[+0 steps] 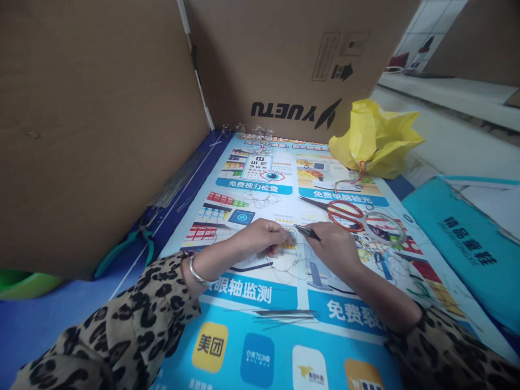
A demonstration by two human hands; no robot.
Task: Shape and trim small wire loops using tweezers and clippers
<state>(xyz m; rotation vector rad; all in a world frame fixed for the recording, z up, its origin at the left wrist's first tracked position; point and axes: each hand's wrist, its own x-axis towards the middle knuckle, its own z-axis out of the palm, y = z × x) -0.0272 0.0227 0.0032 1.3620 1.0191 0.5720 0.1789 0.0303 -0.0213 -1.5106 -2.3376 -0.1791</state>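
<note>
My left hand (264, 237), with a silver bangle at the wrist, is closed in a pinch over the printed sheet. At its fingertips is a thin wire (293, 242), whose fine loops hang below. My right hand (335, 246) is wrapped round pointed-nose pliers (307, 232); their dark jaws point left toward the pinched fingers, and the handles are hidden in the palm. Just beyond that hand lie scissors (345, 214) with red-orange handles. A bundle of thin dark rods (284, 314) rests on the sheet nearer to me.
Tall cardboard panels (284, 59) stand at the left and back. Right of the scissors are a roll of clear tape (400, 230) and tangled wires. Teal-handled pliers (130, 246) lie left, beside more thin rods (176, 181). A yellow bag (376, 138) and turquoise package (463, 238) stand right.
</note>
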